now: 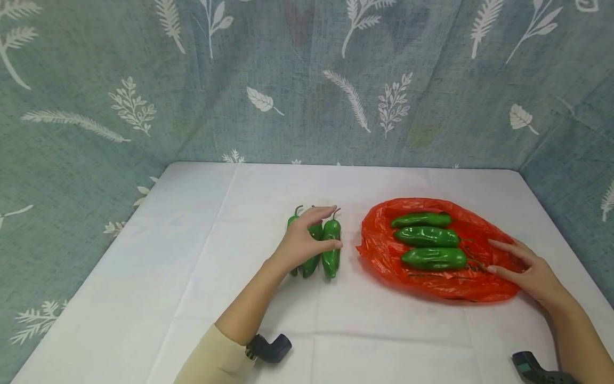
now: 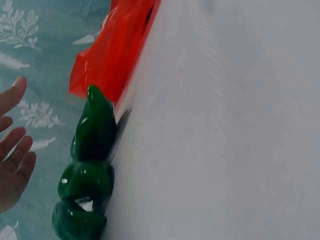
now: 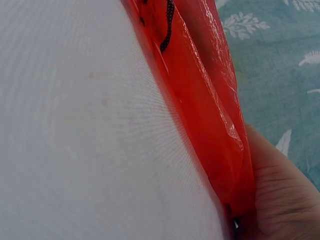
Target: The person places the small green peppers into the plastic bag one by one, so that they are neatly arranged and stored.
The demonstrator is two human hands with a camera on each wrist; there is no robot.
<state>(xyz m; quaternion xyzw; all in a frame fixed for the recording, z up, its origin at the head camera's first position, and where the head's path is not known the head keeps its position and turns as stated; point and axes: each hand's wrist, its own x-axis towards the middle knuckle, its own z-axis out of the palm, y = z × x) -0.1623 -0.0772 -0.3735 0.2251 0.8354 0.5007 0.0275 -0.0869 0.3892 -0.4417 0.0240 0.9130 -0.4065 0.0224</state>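
Observation:
Three green chili peppers (image 1: 331, 248) lie side by side on the white cloth, stems pointing away from me. Over them is my left hand (image 1: 307, 237), thumb and fingers spread apart; in the left wrist view this hand (image 2: 15, 165) is separated from the peppers (image 2: 92, 130) by a gap. To the right lies a crinkled red plastic bag (image 1: 384, 277). Three more green peppers (image 1: 434, 258) rest on it in a row, stems toward the right. My right hand (image 1: 537, 272) rests at the bag's right edge, fingers extended and spread; the bag (image 3: 215, 145) partly hides it in the right wrist view.
A white cloth (image 1: 230, 330) covers the table. Behind and at both sides hangs a grey-green curtain (image 1: 297, 80) with white leaf prints. Dark wrist devices (image 1: 271, 349) sit on both forearms, close over the cloth.

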